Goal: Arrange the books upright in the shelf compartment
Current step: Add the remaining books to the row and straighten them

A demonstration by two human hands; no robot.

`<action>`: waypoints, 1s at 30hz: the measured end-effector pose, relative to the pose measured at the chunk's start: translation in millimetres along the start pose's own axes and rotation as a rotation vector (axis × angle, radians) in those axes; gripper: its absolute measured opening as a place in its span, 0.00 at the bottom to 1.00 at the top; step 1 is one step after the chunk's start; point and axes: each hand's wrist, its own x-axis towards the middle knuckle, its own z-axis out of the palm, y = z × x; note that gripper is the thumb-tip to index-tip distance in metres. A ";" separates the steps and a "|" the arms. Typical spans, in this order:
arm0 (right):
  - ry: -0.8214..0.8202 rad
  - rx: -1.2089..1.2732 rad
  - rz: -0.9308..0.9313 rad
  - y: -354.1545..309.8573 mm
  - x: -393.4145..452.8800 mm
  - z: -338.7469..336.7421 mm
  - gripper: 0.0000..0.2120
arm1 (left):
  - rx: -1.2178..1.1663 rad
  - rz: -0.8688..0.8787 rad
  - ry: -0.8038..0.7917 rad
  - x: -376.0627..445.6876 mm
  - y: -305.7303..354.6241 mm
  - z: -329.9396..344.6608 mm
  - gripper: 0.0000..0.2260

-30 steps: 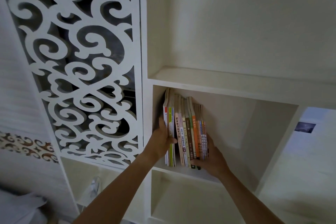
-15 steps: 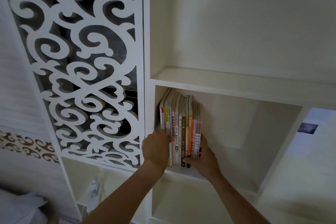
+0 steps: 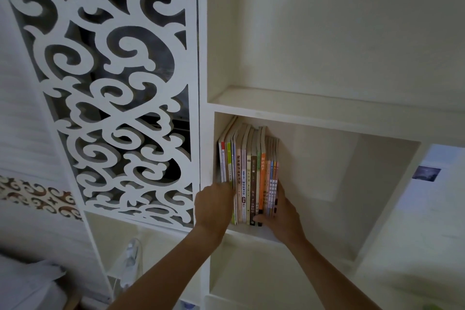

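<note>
A row of several thin books (image 3: 249,171) stands upright at the left end of the white shelf compartment (image 3: 327,184), the leftmost ones leaning against its left wall. My left hand (image 3: 214,206) covers the lower spines of the leftmost books, its fingers curled onto them and the fingertips hidden. My right hand (image 3: 281,216) presses its palm against the right side of the row, with the thumb across the bottoms of the spines.
A white carved scroll panel (image 3: 113,83) fills the area left of the shelf. An upper compartment (image 3: 327,33) and a lower compartment (image 3: 264,272) adjoin the one with the books. A clear plastic object (image 3: 132,259) stands in the lower-left cubby.
The row of books has slid left against the compartment wall and closed up tighter. Both hands moved left with it, and the left hand slipped down over the lower spines.
</note>
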 end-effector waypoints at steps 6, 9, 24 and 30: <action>-0.035 0.034 -0.011 -16.4 18.2 -14.6 0.61 | -0.264 0.322 0.454 30.2 30.1 -15.4 0.26; 0.078 0.018 -0.097 -48.1 22.2 -32.3 0.65 | -0.239 0.331 0.311 49.9 26.4 -15.5 0.42; 0.093 -0.289 -0.420 -88.1 27.9 -58.4 0.47 | -0.125 0.278 0.381 50.4 20.7 5.3 0.27; 0.010 -0.287 -0.407 -91.1 36.2 -62.4 0.39 | -0.019 0.142 0.409 32.3 38.6 5.6 0.27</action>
